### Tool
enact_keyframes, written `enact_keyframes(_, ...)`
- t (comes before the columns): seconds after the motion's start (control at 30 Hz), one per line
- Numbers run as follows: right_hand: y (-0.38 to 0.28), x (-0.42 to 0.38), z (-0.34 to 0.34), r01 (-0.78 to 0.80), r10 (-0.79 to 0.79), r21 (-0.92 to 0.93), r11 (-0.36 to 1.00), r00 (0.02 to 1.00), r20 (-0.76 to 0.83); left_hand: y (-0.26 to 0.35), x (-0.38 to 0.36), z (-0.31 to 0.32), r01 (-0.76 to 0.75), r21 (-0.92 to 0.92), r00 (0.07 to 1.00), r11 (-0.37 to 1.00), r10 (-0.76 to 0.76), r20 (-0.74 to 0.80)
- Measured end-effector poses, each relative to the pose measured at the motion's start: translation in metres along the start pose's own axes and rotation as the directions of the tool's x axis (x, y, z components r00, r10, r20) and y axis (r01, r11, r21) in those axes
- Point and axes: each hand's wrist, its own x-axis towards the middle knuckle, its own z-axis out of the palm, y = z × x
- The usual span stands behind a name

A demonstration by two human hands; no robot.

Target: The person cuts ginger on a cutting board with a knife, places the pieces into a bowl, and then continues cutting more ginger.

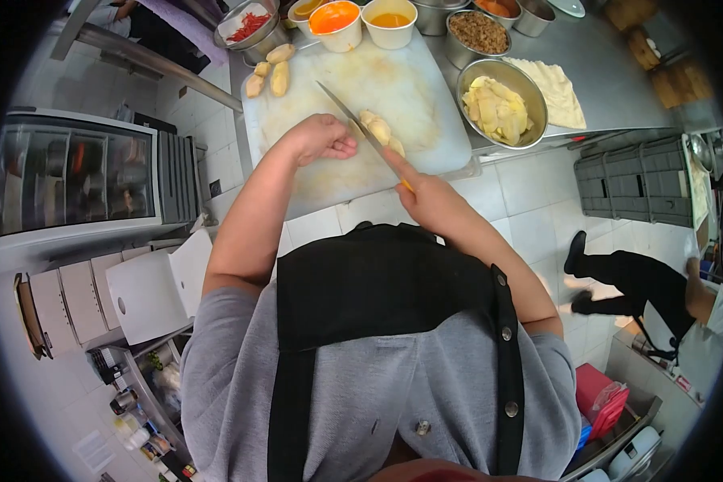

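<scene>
In the head view my right hand (430, 197) grips a kitchen knife (349, 114) by its yellow handle, index finger stretched along the blade. The blade slants across the white cutting board (418, 72), tip pointing away to the left. Pale peeled ginger pieces (380, 128), some seemingly sliced, lie against the blade's right side. Left of the blade, my left hand (325, 138) hovers low over the board, fingers curled in; nothing shows in them. Several peeled ginger chunks (279, 79) rest at the board's far left corner.
Right of the board stands a steel bowl (502, 104) of pale yellow slices, beside a folded cloth (550, 92). Tubs of orange liquid (335, 24), a bowl of red strips (247, 28) and a pot of brown mince (478, 34) line the back. Another person (643, 289) is at right.
</scene>
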Motion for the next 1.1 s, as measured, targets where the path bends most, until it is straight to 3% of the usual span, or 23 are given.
enact_keyframes(0.13, -0.003, -0.005, -0.008, -0.135, 0.129, 0.133, 0.982, 0.990, 0.055, -0.007, -0.006, -0.006, -0.007, 0.026, 0.999, 1.000, 0.008, -0.046)
enact_keyframes(0.23, 0.000, -0.001, 0.005, 0.028, -0.030, -0.038, 0.999, 0.999, -0.041, -0.003, -0.011, 0.002, -0.044, 0.027, 0.997, 0.999, 0.045, -0.060)
enact_keyframes(0.33, -0.011, -0.003, 0.003, 0.017, -0.018, -0.151, 0.988, 1.000, -0.004, -0.002, -0.005, 0.018, -0.115, 0.115, 0.971, 0.987, 0.136, -0.196)
enact_keyframes(0.53, -0.014, -0.013, 0.009, 0.003, -0.009, -0.323, 0.947, 1.000, -0.018, -0.005, 0.002, 0.019, -0.167, 0.160, 0.947, 0.973, 0.203, -0.249)
enact_keyframes(0.63, -0.004, -0.014, 0.017, 0.059, -0.081, -0.305, 0.951, 0.995, -0.061, -0.008, -0.001, 0.018, -0.178, 0.165, 0.942, 0.970, 0.217, -0.258)
enact_keyframes(0.73, 0.000, -0.014, 0.009, 0.018, -0.026, -0.157, 0.987, 0.998, -0.050, -0.015, 0.000, 0.015, -0.199, 0.235, 0.938, 0.951, 0.255, -0.236)
enact_keyframes(0.83, -0.005, -0.012, -0.006, -0.216, 0.215, 0.187, 0.958, 0.976, 0.028, -0.017, -0.003, 0.021, -0.204, 0.313, 0.931, 0.927, 0.283, -0.232)
enact_keyframes(0.93, 0.004, -0.007, -0.017, -0.332, 0.302, 0.413, 0.848, 0.943, 0.139, -0.020, -0.005, 0.030, -0.330, 0.603, 0.822, 0.726, 0.535, -0.194)
enact_keyframes(1.03, 0.008, -0.007, -0.020, -0.359, 0.322, 0.466, 0.809, 0.933, 0.159, -0.029, 0.005, 0.032, -0.251, 0.837, 0.737, 0.487, 0.657, -0.161)
enact_keyframes(1.1, 0.016, -0.005, -0.016, -0.337, 0.303, 0.456, 0.824, 0.941, 0.148, -0.028, 0.010, 0.031, -0.290, 0.835, 0.723, 0.468, 0.679, -0.130)
